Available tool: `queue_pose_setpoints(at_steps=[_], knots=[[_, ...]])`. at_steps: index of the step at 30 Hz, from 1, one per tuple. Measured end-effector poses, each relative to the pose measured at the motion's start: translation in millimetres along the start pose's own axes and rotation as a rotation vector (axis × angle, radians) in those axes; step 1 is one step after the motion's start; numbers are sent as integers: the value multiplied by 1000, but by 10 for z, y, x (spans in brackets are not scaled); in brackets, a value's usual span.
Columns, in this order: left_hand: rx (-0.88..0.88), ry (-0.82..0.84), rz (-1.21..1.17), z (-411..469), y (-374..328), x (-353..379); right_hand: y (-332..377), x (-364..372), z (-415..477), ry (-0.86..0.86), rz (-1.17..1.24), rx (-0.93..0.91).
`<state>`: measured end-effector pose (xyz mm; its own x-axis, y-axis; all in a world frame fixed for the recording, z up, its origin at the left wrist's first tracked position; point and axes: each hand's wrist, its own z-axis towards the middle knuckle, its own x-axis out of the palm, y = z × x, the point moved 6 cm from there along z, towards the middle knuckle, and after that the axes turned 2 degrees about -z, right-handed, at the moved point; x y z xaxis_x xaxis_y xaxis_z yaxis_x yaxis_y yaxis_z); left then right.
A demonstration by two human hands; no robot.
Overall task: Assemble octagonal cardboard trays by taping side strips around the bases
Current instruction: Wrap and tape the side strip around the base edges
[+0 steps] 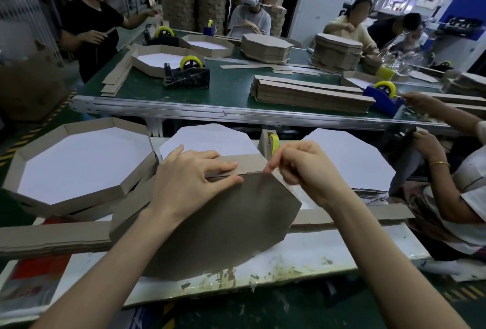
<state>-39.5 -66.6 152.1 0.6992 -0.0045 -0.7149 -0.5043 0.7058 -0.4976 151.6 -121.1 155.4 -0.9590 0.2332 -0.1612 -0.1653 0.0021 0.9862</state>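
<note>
Currently: left hand [189, 178] flat, pressing side strip [249, 163] along far edge of base [223, 223]; right hand [305, 170] pinches its right end.

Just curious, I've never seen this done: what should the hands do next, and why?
Probably smooth tape over the corner joint. The left hand presses the side strip against the brown base, and the right hand pinches the strip's corner beside the tape roll. Whether it holds tape is unclear.
</note>
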Motion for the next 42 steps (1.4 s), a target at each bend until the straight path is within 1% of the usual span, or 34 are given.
queue_pose_setpoints(at_steps=[2,4,6,9,11,13,15,19,22,24,25,28,31,32,34,36,38,42], knots=[[9,24,23,3,9,18,45,-134,72,-80,35,-31],[33,47,78,11,4,40,-23,-276,184,-151,67,-3],[49,66,141,20,10,55,-173,-438,319,-256,43,42],[19,147,219,33,38,87,-552,-689,547,-419,6,179],[-17,230,281,30,58,146,-861,-833,715,-473,-38,299],[-28,281,351,26,60,213,-1145,-931,875,-463,-69,398],[-30,292,383,42,67,246,-1360,-999,1013,-422,-117,477],[-70,273,314,96,117,233,-1709,-1079,1249,-326,-255,609],[-110,214,218,153,147,210,-1939,-1145,1456,-233,-423,634],[-123,221,202,198,192,218,-2084,-1177,1596,-170,-542,657],[-127,231,202,217,218,225,-2146,-1176,1654,-150,-559,681],[-128,247,193,262,284,233,-2304,-1155,1791,-127,-549,744],[-142,255,182,272,337,243,-2421,-1190,1905,-127,-668,725],[-143,250,180,271,348,243,-2462,-1207,1944,-154,-671,714],[-146,232,180,271,354,235,-2580,-1235,2021,-219,-566,726],[-154,236,185,272,358,248,-2677,-1238,2060,-272,-376,774],[-160,238,171,276,364,258,-2696,-1211,2108,-322,-176,778],[-163,233,172,307,373,248,-2723,-1238,2088,-537,127,767]])
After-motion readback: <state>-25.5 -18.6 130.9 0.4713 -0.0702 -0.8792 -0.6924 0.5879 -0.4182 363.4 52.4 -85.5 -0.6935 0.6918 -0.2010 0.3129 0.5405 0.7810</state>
